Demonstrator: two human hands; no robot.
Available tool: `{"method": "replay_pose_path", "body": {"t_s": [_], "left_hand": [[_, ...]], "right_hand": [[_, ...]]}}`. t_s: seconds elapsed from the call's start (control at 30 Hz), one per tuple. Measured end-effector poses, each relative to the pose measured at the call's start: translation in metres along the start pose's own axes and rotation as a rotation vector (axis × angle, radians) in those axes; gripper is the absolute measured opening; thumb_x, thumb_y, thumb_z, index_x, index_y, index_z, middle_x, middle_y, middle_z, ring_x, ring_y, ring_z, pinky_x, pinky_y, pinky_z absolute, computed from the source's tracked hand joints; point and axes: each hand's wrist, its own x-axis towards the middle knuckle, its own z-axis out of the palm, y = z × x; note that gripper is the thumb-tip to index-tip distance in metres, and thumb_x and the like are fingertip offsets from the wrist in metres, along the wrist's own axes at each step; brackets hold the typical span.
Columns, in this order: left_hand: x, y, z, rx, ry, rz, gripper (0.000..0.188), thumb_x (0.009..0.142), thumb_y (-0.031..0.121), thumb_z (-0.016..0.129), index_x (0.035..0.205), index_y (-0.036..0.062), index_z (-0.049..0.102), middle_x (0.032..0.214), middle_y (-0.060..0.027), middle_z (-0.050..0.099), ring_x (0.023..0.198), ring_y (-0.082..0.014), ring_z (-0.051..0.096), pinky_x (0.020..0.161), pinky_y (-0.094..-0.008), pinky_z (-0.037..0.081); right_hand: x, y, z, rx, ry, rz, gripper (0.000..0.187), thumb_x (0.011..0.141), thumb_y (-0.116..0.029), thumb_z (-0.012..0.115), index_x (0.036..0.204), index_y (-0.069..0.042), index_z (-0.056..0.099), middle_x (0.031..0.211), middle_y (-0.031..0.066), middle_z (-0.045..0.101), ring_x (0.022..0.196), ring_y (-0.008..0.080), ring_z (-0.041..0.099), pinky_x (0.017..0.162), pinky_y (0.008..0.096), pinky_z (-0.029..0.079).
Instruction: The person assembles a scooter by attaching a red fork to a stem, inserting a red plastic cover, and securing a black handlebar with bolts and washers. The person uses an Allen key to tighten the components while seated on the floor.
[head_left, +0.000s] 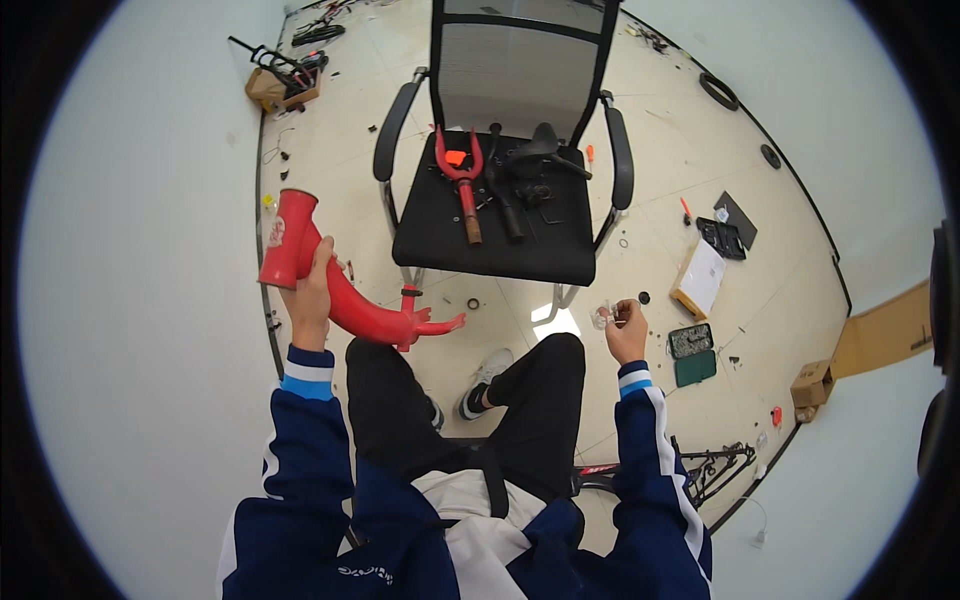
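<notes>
My left hand [313,295] is wrapped round a red bicycle frame [355,308], below its thick head tube, and holds it up at the left. The frame's curved tube runs down to the right, ending in forked tips near my left knee. My right hand [627,328] is closed, its fingertips pinching a small clear piece [601,316] that looks like a plastic bag; its contents are too small to tell. In front of me, a black office chair [490,258] bears a red bicycle fork [464,185], a black bent bar [505,195], a black saddle [540,150] and several small parts.
On the floor to the right are a green case [695,368], a yellow and white box [698,278] and a black tool case [722,238]. Tyres [718,92] lie by the right wall. A cardboard box [300,92] with black parts stands far left. A dark bicycle frame [715,465] lies behind my right arm.
</notes>
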Motion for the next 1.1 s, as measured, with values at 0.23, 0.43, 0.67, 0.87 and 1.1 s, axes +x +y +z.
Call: {"method": "replay_pose_path", "body": {"t_s": [0.23, 0.43, 0.67, 0.87, 1.1], "left_hand": [[-0.026, -0.082, 0.035, 0.223, -0.077, 0.021, 0.018, 0.09, 0.018, 0.071, 0.087, 0.0014, 0.064, 0.074, -0.0038, 0.065, 0.068, -0.0139, 0.062, 0.065, -0.0297, 0.049], [-0.056, -0.159, 0.055, 0.362, -0.182, 0.057, 0.017, 0.089, 0.015, 0.071, 0.095, -0.0003, 0.064, 0.081, -0.0057, 0.067, 0.075, -0.0155, 0.065, 0.07, -0.0323, 0.051], [-0.097, -0.216, 0.07, 0.257, -0.187, -0.096, 0.018, 0.085, 0.011, 0.073, 0.08, 0.0, 0.06, 0.069, -0.0028, 0.061, 0.061, -0.011, 0.056, 0.057, -0.028, 0.045], [-0.113, -0.224, 0.066, 0.278, -0.227, -0.163, 0.017, 0.084, 0.01, 0.074, 0.082, 0.0007, 0.059, 0.069, -0.003, 0.062, 0.06, -0.0108, 0.057, 0.057, -0.0276, 0.047], [-0.114, -0.23, 0.059, 0.312, -0.292, -0.127, 0.02, 0.083, 0.013, 0.075, 0.084, 0.0014, 0.059, 0.068, -0.0081, 0.063, 0.06, -0.017, 0.061, 0.055, -0.0314, 0.047]], "right_hand": [[-0.015, 0.1, -0.01, -0.137, 0.039, 0.148, 0.027, 0.072, -0.01, 0.075, 0.081, -0.002, 0.051, 0.066, 0.0081, 0.054, 0.059, 0.0159, 0.052, 0.058, 0.0291, 0.045], [0.075, 0.05, -0.006, -0.026, 0.194, 0.033, 0.034, 0.07, -0.011, 0.078, 0.091, 0.0, 0.054, 0.076, 0.0092, 0.059, 0.067, 0.0178, 0.057, 0.063, 0.0308, 0.049], [0.176, 0.002, 0.041, -0.082, 0.325, 0.047, 0.055, 0.069, -0.03, 0.087, 0.1, 0.002, 0.055, 0.092, 0.0127, 0.058, 0.07, 0.0204, 0.059, 0.067, 0.0324, 0.049], [0.198, 0.038, 0.074, -0.258, 0.265, -0.014, 0.057, 0.074, -0.042, 0.082, 0.1, 0.004, 0.06, 0.09, 0.0182, 0.065, 0.076, 0.0298, 0.064, 0.072, 0.0382, 0.051], [0.194, 0.082, 0.077, -0.213, 0.052, 0.09, 0.061, 0.079, -0.049, 0.076, 0.104, 0.005, 0.065, 0.095, 0.0206, 0.07, 0.084, 0.0347, 0.068, 0.077, 0.042, 0.052]]}}
